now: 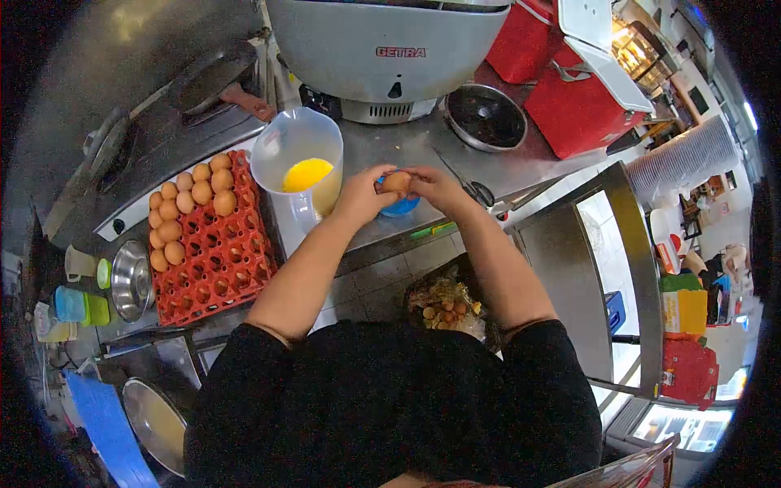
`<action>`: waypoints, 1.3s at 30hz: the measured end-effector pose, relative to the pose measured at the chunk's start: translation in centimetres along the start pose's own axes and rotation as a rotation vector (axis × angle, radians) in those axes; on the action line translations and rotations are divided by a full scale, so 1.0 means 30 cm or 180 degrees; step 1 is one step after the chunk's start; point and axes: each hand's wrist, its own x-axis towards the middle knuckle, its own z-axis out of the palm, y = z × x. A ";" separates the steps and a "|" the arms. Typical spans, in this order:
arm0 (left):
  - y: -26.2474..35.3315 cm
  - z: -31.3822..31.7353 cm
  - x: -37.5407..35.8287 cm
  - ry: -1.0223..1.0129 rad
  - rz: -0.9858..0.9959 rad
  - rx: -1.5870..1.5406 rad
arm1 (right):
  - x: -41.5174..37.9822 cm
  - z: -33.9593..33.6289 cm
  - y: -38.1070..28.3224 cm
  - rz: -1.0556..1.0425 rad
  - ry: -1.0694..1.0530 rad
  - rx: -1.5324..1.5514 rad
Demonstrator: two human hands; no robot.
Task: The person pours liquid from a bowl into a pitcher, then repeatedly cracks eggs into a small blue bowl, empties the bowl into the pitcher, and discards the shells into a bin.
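Between my two hands is a brown egg, held over a small blue bowl near the counter's front edge. My left hand grips the egg from the left, fingers curled against it. From the right, my right hand closes its fingertips on the same egg. Just left of my hands stands a clear plastic jug with yellow beaten egg inside. Farther left, a red egg tray carries several brown eggs in its far and left cells; its near cells are bare.
A grey GETRA rice cooker stands behind my hands, with a dark round pan to its right. Scissors lie right of my hands. Below the counter is a bin of eggshells. Red cooler boxes sit at the back right.
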 end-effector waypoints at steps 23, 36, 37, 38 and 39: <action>-0.049 0.030 0.024 -0.0020 -0.0423 -0.0071 | -0.020 0.044 -0.078 -0.0085 0.0465 -0.1886; -0.037 0.031 0.027 0.0005 -0.0175 0.0388 | -0.031 0.023 -0.086 -0.0353 0.0477 -0.1936; -0.033 0.032 0.025 0.0031 -0.0095 0.0558 | -0.039 0.026 -0.102 -0.0358 0.0482 -0.2058; -0.027 0.030 0.025 0.0059 0.0025 0.0568 | -0.036 0.023 -0.100 -0.0524 0.0491 -0.2122; -0.025 0.030 0.023 0.0086 0.0142 0.0579 | -0.036 0.022 -0.098 -0.0688 0.0497 -0.2184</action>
